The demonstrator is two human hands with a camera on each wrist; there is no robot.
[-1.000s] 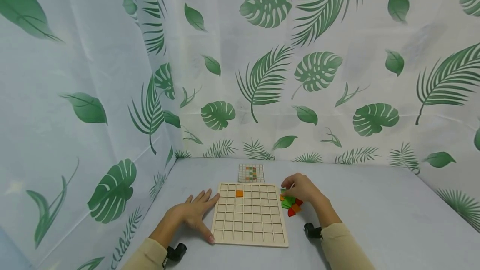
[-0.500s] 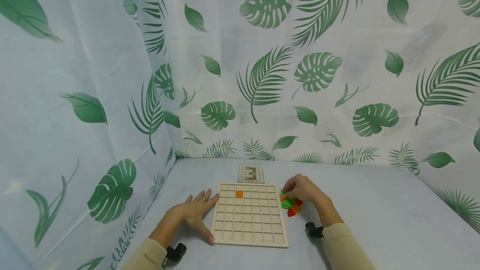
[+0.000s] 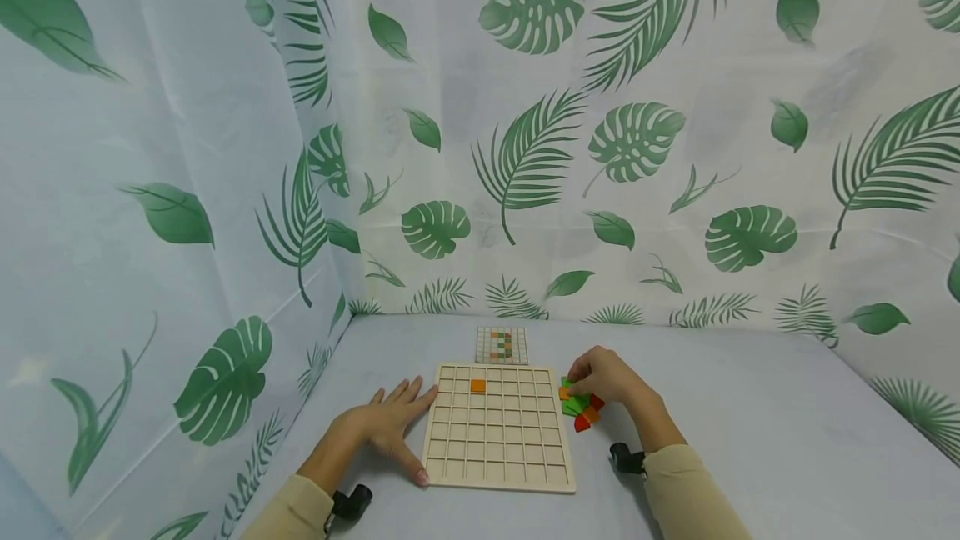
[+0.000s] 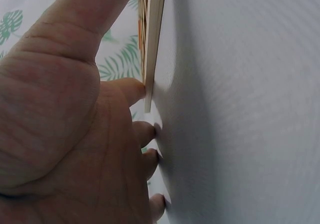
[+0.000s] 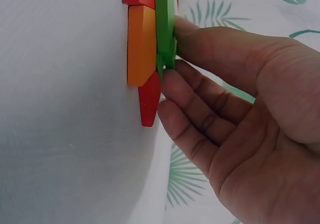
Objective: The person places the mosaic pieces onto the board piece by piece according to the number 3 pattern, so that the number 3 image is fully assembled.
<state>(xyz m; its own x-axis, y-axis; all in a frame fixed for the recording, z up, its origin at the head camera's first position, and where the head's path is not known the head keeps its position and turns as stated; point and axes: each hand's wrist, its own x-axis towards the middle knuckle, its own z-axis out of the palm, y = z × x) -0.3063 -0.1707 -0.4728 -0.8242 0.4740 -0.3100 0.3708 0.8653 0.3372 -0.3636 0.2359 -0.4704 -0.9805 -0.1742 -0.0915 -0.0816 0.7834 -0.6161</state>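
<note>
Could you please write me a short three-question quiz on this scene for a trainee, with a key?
1. True or false: the left hand touches the left edge of the wooden grid board.

2. Where does the small printed pattern card lie?
A) under the left hand
B) beyond the board's far edge
C) on top of the loose coloured blocks

3. Which hand is at the loose coloured blocks, and what colour is the only square block visible in the board's grid?

Key:
1. True.
2. B.
3. The right hand; orange.
</note>
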